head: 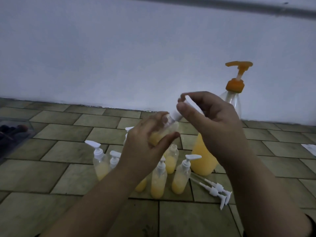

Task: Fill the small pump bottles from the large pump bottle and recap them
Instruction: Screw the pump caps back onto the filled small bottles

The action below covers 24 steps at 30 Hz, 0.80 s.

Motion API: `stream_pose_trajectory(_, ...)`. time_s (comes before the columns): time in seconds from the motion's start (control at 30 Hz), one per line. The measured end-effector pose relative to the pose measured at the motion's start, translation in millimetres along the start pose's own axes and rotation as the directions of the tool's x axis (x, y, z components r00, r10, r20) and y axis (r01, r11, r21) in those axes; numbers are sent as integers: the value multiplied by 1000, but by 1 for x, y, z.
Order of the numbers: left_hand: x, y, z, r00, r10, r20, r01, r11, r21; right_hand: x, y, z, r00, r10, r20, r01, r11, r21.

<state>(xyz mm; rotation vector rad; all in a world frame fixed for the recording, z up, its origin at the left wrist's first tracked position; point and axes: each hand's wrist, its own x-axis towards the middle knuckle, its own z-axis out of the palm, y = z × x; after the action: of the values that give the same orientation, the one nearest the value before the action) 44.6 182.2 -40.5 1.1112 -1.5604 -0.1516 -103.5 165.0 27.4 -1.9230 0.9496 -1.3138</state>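
The left hand (147, 142) is gripping a small bottle (164, 132) of yellow liquid, tilting it up off the tiled floor (51, 168). The right hand (210, 120) is pinching a white pump cap (181, 110) at its neck. Below, capped bottles (181, 175) are standing beside an uncapped one (171, 159). The large bottle (205, 158) is standing behind the right hand, and two loose pumps (217, 190) are lying beside it.
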Motion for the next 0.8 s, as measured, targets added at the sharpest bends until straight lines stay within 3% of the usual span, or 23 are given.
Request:
stream_pose_trajectory(0.07,2,-2,-1,999,-45,-13,44,999,-25,1,2,0,996,38,78,-54,978,203)
stream_pose_trajectory(0.17,3,1,-1,997,-81,-12,80,995,-59,4,10,2,998,55,-5,-54,989,136)
stream_pose_trajectory(0.23,2,3,0,995,-99,9,99,994,-53,4,11,2,995,99,23,-101,983,151)
stream_pose_trajectory(0.33,3,4,1,990,-138,-16,137,988,-71,5,8,4,986,137,95,-164,898,408)
stream_pose_trajectory(0.47,2,9,1,990,-139,3,139,987,-78,6,7,12,987,163,-8,-157,958,240)
stream_pose_trajectory(0.57,4,11,-1,987,-162,-12,161,983,-88,4,6,11,977,177,115,-205,928,312)
stream_pose_trajectory(0.7,6,15,-3,985,-175,-13,172,979,-108,4,13,12,977,211,-31,-191,930,314)
stream_pose_trajectory(0.8,6,17,-3,984,-179,6,179,978,-104,5,12,11,975,213,58,-219,904,366)
